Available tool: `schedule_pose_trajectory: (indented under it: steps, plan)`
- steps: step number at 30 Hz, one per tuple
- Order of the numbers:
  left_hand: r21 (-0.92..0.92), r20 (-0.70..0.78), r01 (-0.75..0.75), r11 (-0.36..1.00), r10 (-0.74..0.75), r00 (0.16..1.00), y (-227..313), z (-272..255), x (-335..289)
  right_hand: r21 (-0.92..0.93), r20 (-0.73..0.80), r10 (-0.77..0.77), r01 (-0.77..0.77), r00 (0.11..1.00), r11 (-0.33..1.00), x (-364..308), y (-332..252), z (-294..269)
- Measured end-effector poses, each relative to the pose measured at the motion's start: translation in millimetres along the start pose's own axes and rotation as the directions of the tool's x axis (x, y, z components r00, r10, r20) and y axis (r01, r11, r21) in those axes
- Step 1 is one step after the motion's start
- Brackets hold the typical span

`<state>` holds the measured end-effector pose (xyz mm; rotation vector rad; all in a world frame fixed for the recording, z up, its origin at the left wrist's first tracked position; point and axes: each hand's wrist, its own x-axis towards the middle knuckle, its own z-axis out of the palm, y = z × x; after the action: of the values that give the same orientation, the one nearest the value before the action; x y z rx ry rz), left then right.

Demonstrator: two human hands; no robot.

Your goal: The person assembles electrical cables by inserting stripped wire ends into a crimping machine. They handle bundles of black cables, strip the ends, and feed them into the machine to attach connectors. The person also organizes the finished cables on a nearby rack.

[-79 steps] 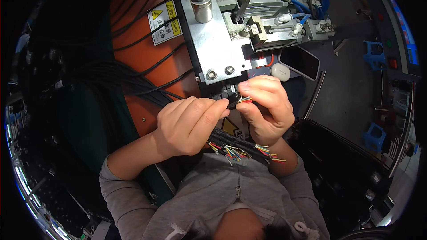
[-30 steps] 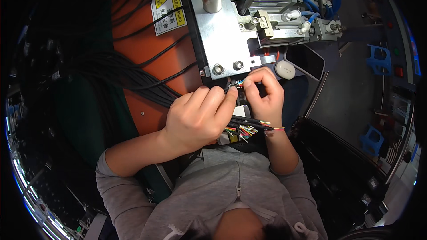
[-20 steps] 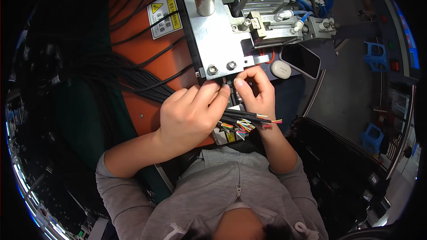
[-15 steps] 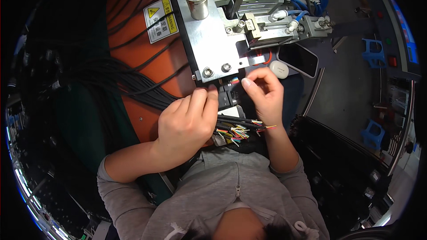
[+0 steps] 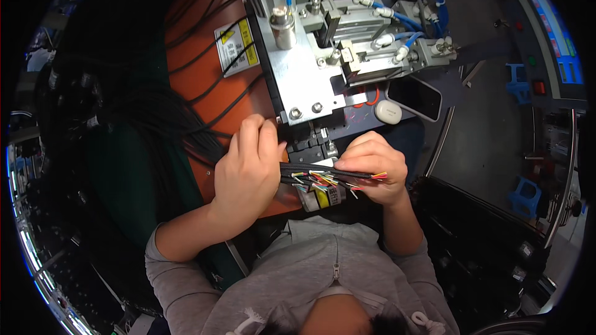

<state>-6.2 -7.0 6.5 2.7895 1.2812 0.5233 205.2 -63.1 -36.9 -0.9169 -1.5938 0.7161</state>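
My left hand [image 5: 249, 172] is closed, fingers curled, beside the bundle of black cables [image 5: 208, 142]; whatever lies inside its grip is hidden. To its right, several stripped cable ends with thin coloured wires [image 5: 320, 178] fan out toward my right hand [image 5: 382, 167]. That hand is closed around the end of a black cable [image 5: 354, 172], whose red and yellow wire tips lie across its fingers. Just beyond both hands stands a small black clamping fixture [image 5: 310, 144] under the metal plate [image 5: 304, 90] of a machine; neither hand touches it.
Pneumatic cylinders [image 5: 385, 62] with blue hoses sit on the machine. A phone [image 5: 415, 98] and a white oval case [image 5: 388, 111] lie right of it. An orange surface [image 5: 186, 77] with a warning label [image 5: 237, 48] is at the left. A lit screen [image 5: 555, 31] stands far right.
Both hands have drawn back from the fixture toward my body. My right hand has come down onto a cable end; my left has shifted slightly left. The view has shifted a little.
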Motion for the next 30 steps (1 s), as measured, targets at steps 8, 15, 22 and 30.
schedule_pose_trajectory:
  steps: [8, 15, 22, 30]
  plan:
    - [-0.110, 0.175, -0.033, 0.993, 0.052, 0.983, -34.0, 12.2, 17.5, -0.125, -0.220, 0.120, -0.150, 0.968, 0.981, 2.9, -4.8, 12.0]
    - [-0.237, -0.018, -0.233, 0.943, 0.235, 0.972, -44.1, 25.0, 24.1, -0.179, -0.121, 0.068, -0.089, 0.990, 0.980, 4.3, -22.3, -3.1]
    - [-0.319, 0.003, -0.143, 0.937, 0.152, 0.988, -40.3, 26.2, 11.8, -0.215, -0.128, 0.034, -0.061, 0.991, 0.975, 15.5, -29.9, -1.4]
    - [-0.299, -0.054, -0.188, 0.936, 0.180, 0.982, -41.0, 28.7, 19.3, -0.205, -0.220, 0.079, -0.125, 0.972, 0.971, 25.8, -28.2, -15.6]
